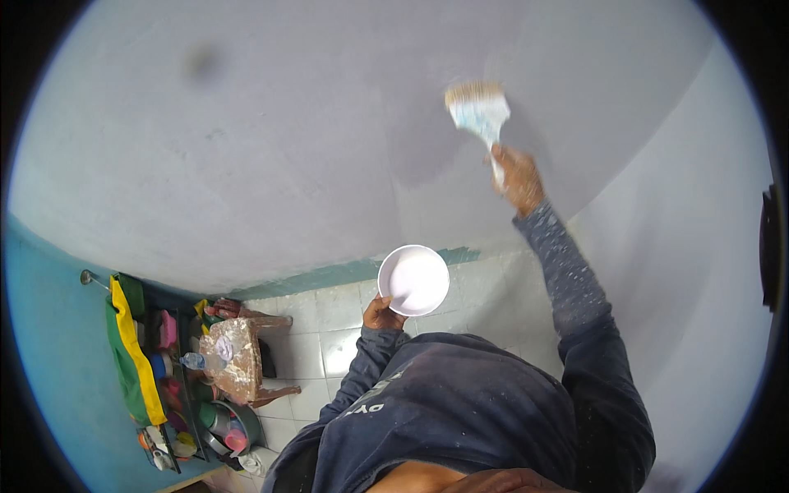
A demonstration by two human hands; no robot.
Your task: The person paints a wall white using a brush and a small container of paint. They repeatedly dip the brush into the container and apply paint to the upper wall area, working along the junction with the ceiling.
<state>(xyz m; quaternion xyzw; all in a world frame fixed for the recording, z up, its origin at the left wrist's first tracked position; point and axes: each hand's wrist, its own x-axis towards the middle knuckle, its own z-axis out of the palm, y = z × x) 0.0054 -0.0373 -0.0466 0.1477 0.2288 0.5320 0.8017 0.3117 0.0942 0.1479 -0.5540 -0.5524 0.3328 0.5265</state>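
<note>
My right hand (pixel 519 180) grips the handle of a wide flat paintbrush (pixel 481 114), its pale bristles up at the wall (pixel 296 135). The brush is slightly blurred, and I cannot tell whether the bristles touch the surface. Around the brush the wall shows a darker, damp-looking patch. Low in front of my body, my left hand (pixel 383 313) holds a round white tub (pixel 414 280) by its near left side. Pale paint lies inside the tub. White specks dot my right sleeve.
A paint-spattered stool (pixel 237 357) at lower left bears a plastic bottle (pixel 196 361) and a crumpled cloth (pixel 224 348). Behind it stands a rack with a green and yellow cloth (pixel 138 357), beside a basin of housewares (pixel 246 425). Another wall (pixel 672 246) adjoins at right, above tiled floor (pixel 302 354).
</note>
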